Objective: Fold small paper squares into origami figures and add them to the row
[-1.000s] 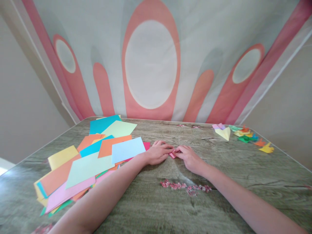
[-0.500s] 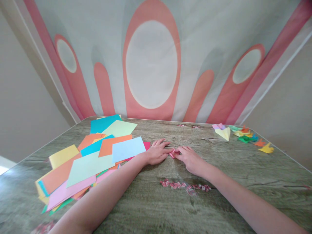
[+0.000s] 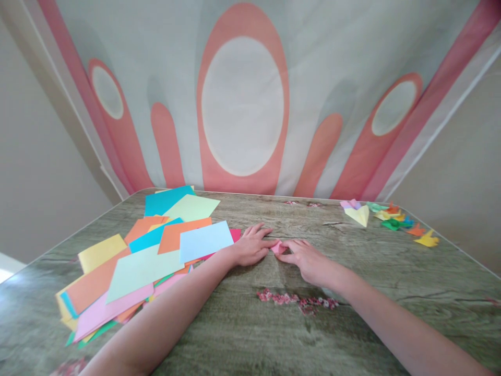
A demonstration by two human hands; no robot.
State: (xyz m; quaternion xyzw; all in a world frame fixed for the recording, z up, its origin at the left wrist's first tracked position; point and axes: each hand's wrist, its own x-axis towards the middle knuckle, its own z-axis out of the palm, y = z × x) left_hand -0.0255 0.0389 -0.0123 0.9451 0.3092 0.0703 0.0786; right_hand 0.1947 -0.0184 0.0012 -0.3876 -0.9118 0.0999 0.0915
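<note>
A small folded piece of pink paper (image 3: pixel 278 247) lies on the table between my two hands. My left hand (image 3: pixel 252 245) rests flat with its fingers spread, the thumb reaching to the left edge of the pink paper. From the other side, my right hand (image 3: pixel 307 257) holds the paper's right edge between thumb and fingertips. The exact folds are too small to make out.
Loose coloured paper sheets (image 3: pixel 143 271) overlap in a wide pile on the left of the wood-patterned table (image 3: pixel 364 292). At the back right sit a pale yellow paper plane (image 3: pixel 358 215) and several small folded paper figures (image 3: pixel 427 239). A printed cloth (image 3: pixel 305 62) hangs behind.
The pink paper now shows a wider, more pointed shape. My right thumb and fingers have moved further apart around it, while my left hand has barely moved.
</note>
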